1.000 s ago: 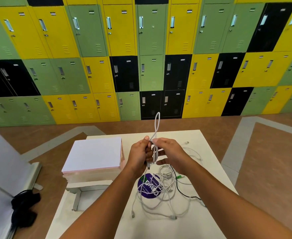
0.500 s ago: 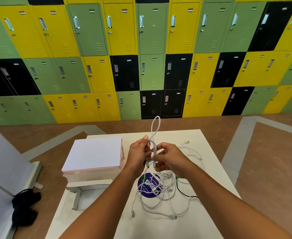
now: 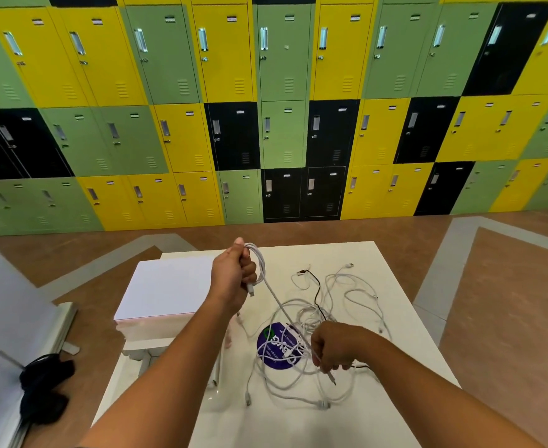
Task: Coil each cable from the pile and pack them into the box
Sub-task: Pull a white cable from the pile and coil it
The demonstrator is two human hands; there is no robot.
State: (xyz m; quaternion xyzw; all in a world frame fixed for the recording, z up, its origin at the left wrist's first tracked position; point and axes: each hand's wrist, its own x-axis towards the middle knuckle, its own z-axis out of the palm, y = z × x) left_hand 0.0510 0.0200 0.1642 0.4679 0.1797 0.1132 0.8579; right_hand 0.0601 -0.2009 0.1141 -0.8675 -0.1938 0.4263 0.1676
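Yellow, green and black lockers were seen behind a white table. One white cable was held taut: its looped end was clenched in the left hand, its free end pinched in the right hand over the tangled pile. Coiling of this cable was judged to be in hand; next, further loops would need to be gathered into the left fist. The box was seen closed beside the pile, its contents hidden.
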